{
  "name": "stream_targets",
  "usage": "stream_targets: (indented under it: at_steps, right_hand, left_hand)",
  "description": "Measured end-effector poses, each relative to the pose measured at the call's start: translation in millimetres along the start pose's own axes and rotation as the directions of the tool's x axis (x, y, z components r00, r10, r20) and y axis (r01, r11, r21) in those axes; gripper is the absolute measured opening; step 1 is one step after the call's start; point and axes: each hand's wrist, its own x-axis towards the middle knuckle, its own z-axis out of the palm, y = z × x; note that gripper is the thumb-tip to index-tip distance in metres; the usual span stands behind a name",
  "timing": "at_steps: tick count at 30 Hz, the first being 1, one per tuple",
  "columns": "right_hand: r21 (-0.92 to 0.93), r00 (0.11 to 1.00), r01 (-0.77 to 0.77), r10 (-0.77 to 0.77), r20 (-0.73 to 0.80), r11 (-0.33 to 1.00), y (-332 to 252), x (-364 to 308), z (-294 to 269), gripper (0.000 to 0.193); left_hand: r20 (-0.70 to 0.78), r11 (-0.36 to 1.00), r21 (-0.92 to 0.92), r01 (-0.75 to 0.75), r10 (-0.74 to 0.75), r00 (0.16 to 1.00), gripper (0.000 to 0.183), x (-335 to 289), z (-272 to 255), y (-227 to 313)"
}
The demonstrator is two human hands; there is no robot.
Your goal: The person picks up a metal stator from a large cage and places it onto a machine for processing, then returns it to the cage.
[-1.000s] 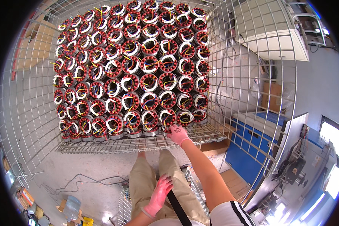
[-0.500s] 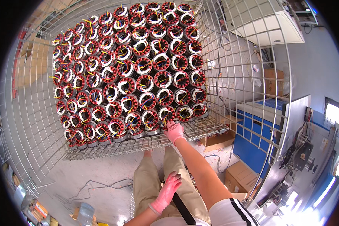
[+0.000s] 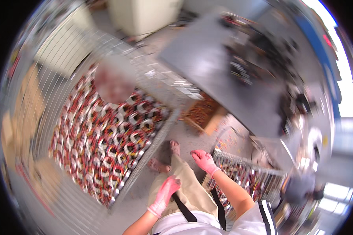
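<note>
At your ten o'clock, the bare metal wire cage (image 3: 59, 105) holds glossy copper-wound coils (image 3: 110, 137); your gloves (image 3: 166, 194) look like matt pink rubber.

1. A brown cardboard box (image 3: 203, 113), open and roughly rectangular, sits on the floor just above centre, toward 12 o'clock, its contents blurred orange-brown.
2. Tan cardboard sheets or cartons (image 3: 21, 113) stand at the 9 o'clock edge, too blurred to tell apart.
3. No labels, signs or screens can be made out.
</note>
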Motion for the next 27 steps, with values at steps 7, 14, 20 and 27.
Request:
stream_targets:
  at_steps: [7,14,20,27]
  right_hand:
    - [0.703,0.383,-0.239,0.731,-0.565,0.670,174.0,-219.3,-43.5,0.027]
    - [0.929,0.089,-0.189,0.948,-0.305,0.317,291.7,-377.6,13.5,0.034]
    - [0.756,0.101,-0.595,0.959,-0.267,0.273,389.2,-431.6,14.1,0.040]
    - [0.340,0.011,-0.914,0.850,-0.527,0.223,556.7,-459.8,-14.9,0.042]
  left_hand:
    - [0.237,0.836,0.549,-0.010,-0.144,0.961,0.057,33.7,84.1,-18.5]
    - [0.329,0.328,0.916,-0.232,-0.283,0.901,0.056,57.9,208.1,-143.6]
    - [0.795,-0.406,0.279,-0.870,-0.411,0.446,0.055,106.9,288.3,-290.8]
    - [0.688,-0.662,-0.089,-0.744,-0.581,0.435,0.050,192.8,275.0,-385.4]
